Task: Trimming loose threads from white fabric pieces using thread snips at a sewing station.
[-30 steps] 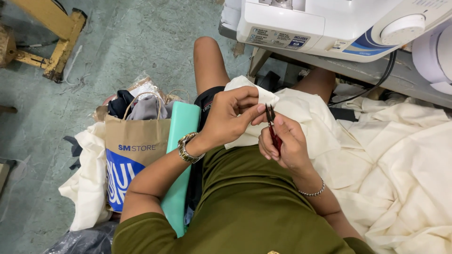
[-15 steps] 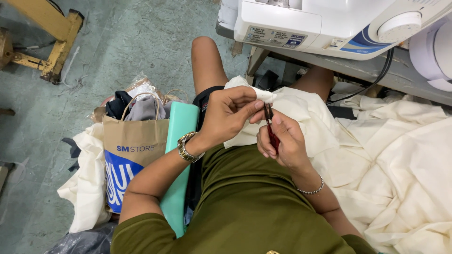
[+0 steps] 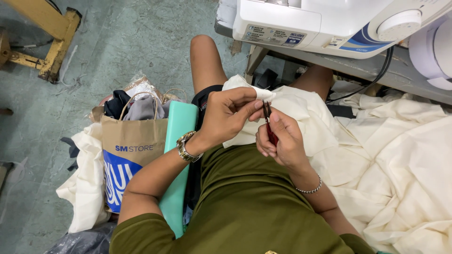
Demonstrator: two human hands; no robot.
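- Barely anything has shifted: our left hand (image 3: 226, 120) still pinches the cream cotton cloth (image 3: 301, 117) edge between fingers.
- Our right hand (image 3: 282, 138) fingers grip small red-handled snips (image 3: 269, 127), tips touching that pinched edge.

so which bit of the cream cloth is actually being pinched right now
The small folded corner over the lap: the left hand pinches it beside the red snips in the right hand. The other cream heaps lie untouched.

Single head-worn view, aimed steeply down, close above the hands (image 3: 256, 127) and lap; sewing machine (image 3: 329, 23) at top edge, floor (image 3: 117, 47) at left.
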